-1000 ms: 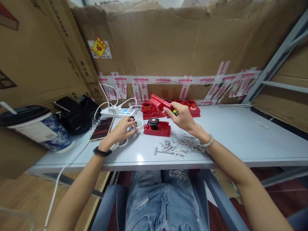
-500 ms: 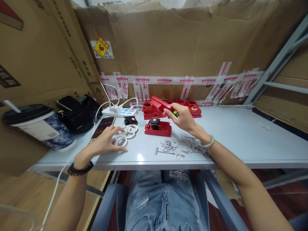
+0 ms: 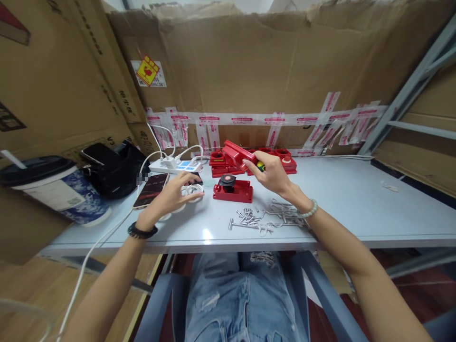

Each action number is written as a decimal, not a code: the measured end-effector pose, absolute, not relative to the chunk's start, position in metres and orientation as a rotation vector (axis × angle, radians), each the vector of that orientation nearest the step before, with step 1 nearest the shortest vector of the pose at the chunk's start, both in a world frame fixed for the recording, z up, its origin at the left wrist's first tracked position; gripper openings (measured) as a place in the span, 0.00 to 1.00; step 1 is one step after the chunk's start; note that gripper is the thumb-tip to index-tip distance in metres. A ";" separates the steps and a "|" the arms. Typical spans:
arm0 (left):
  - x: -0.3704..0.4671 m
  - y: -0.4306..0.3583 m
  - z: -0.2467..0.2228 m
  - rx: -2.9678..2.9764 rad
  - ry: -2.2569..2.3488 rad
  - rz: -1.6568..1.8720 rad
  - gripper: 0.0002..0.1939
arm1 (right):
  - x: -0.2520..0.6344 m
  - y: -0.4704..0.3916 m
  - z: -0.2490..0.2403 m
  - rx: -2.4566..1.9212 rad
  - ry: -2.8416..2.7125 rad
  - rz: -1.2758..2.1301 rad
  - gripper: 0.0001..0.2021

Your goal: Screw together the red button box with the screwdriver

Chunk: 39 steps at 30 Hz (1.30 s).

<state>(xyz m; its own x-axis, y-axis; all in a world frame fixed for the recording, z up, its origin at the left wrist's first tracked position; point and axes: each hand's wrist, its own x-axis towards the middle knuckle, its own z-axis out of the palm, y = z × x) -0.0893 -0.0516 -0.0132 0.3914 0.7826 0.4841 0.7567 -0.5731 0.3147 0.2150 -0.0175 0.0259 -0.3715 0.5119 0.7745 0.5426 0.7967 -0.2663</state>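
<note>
My right hand (image 3: 272, 173) is closed around one end of a red plastic housing (image 3: 237, 154), which it holds tilted above the table. A small yellow-and-green piece (image 3: 261, 166) shows beside its fingers; whether it is gripped too I cannot tell. Over on the left, my left hand (image 3: 174, 192) hovers with thumb and fingers apart above several white rings (image 3: 194, 190). Its fingertips reach a small black part (image 3: 196, 178), mostly covered by them. Between the hands sits a red base (image 3: 242, 191) with a round black knob-like piece (image 3: 227, 180) standing on it.
Several screws (image 3: 247, 217) and hex keys (image 3: 249, 226) lie near the front edge. More red housings (image 3: 289, 166) stand behind. At left are a power strip (image 3: 178, 166), a phone (image 3: 151, 191), a black bag (image 3: 117, 175) and a paper cup (image 3: 67, 190). Cardboard (image 3: 242, 61) walls the back.
My left hand has moved right and forward, from beside the white rings to over them and the black part. My right hand stays in place with the red housing.
</note>
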 end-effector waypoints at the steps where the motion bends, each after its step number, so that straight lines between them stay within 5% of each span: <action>1: -0.076 -0.049 -0.010 2.623 1.377 0.925 0.22 | 0.216 -0.017 0.026 -0.777 -2.031 -0.037 0.15; 13: -0.013 -0.004 -0.005 2.725 1.152 0.627 0.24 | 0.221 -0.014 0.028 -0.789 -1.998 -0.049 0.16; 27: -0.043 0.002 0.000 2.520 1.297 1.052 0.24 | 0.221 -0.014 0.028 -0.838 -2.005 -0.046 0.15; 34: -0.064 0.022 -0.020 2.525 1.458 0.549 0.21 | 0.221 -0.016 0.028 -0.825 -2.009 -0.042 0.15; 39: -0.062 0.021 -0.020 2.518 1.458 0.642 0.23 | 0.221 -0.015 0.027 -0.817 -2.007 -0.048 0.15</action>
